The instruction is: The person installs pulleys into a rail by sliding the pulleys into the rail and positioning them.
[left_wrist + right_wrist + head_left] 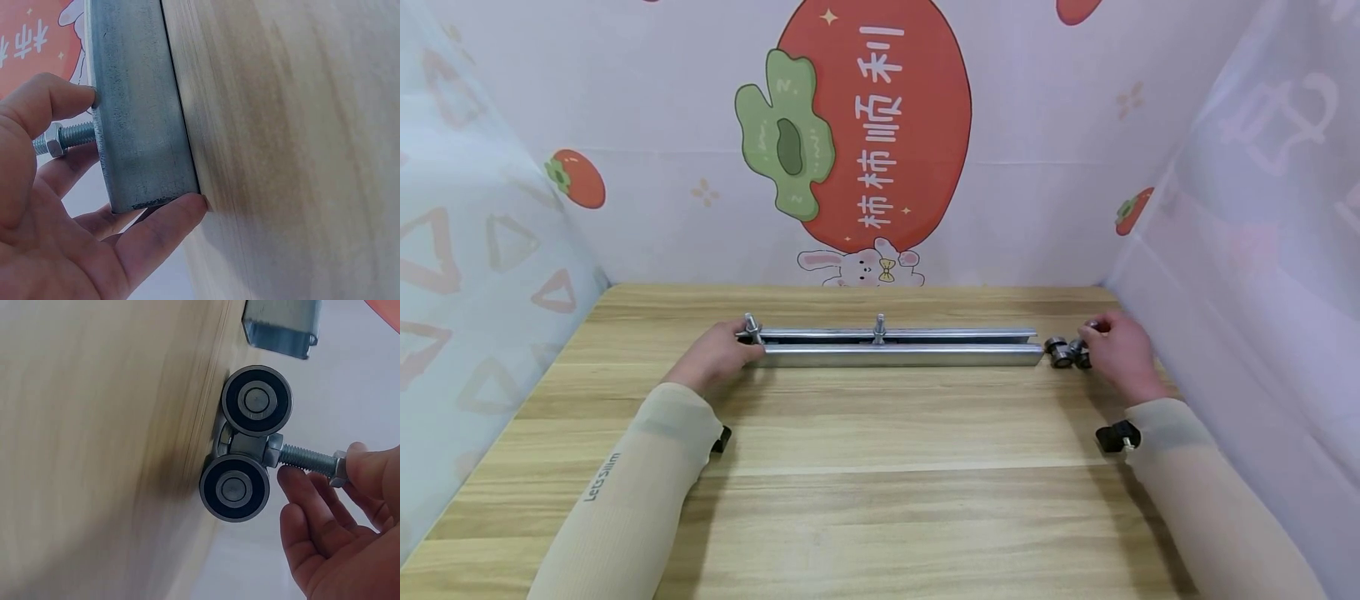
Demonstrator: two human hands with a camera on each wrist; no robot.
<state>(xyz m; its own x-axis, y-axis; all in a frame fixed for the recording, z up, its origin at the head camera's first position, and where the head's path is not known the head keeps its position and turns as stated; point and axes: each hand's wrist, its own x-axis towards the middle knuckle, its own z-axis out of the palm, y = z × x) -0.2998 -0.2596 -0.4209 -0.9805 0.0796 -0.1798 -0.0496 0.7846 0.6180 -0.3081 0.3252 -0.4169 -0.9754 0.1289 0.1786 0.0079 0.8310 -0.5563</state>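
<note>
A silvery metal C-channel rail (902, 357) lies lengthwise on the table, its slot upward. Bolts with nuts stand up from the slot, one bolt (880, 331) near the middle and another at the left end. My left hand (718, 354) grips that left end; in the left wrist view the thumb presses the rail's edge and a finger touches its end face, beside the threaded bolt (80, 133). Just off the rail's right end, my right hand (1122, 354) pinches the nut end of a bolt on a roller trolley (250, 447), whose wheels rest on the table.
The wood-grain table (880, 483) runs back to a printed curtain (1030, 167) with persimmon drawings. Pale curtain walls close in the left and right sides, the right one near my right arm.
</note>
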